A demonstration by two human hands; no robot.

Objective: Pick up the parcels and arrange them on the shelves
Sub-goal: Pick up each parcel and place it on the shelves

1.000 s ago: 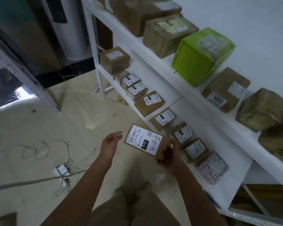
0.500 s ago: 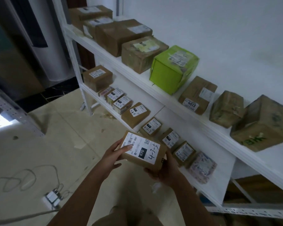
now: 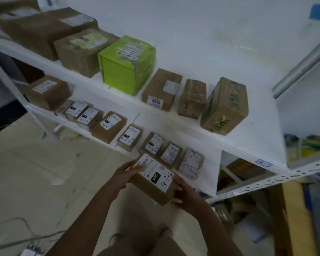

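Note:
I hold a small brown parcel (image 3: 154, 180) with a white label marked "070" and "4-3-5" in both hands, just in front of the lower shelf (image 3: 209, 172). My left hand (image 3: 125, 174) grips its left end with the thumb on the label. My right hand (image 3: 184, 195) holds its right corner from below. A row of several small labelled parcels (image 3: 129, 138) lies along the lower shelf, ending with a pinkish packet (image 3: 191, 162). The upper shelf (image 3: 248, 137) carries larger brown boxes and a green box (image 3: 127, 64).
A metal shelf upright (image 3: 301, 69) rises at the right. More boxes (image 3: 242, 169) sit under the lower shelf. Cables and a power strip (image 3: 29, 251) lie on the tiled floor at the bottom left. My feet (image 3: 115, 239) are below the parcel.
My left hand, apart from the parcel a second ago, has closed on its left end. The view has swung right along the shelves, and the parcel sits nearer the lower shelf.

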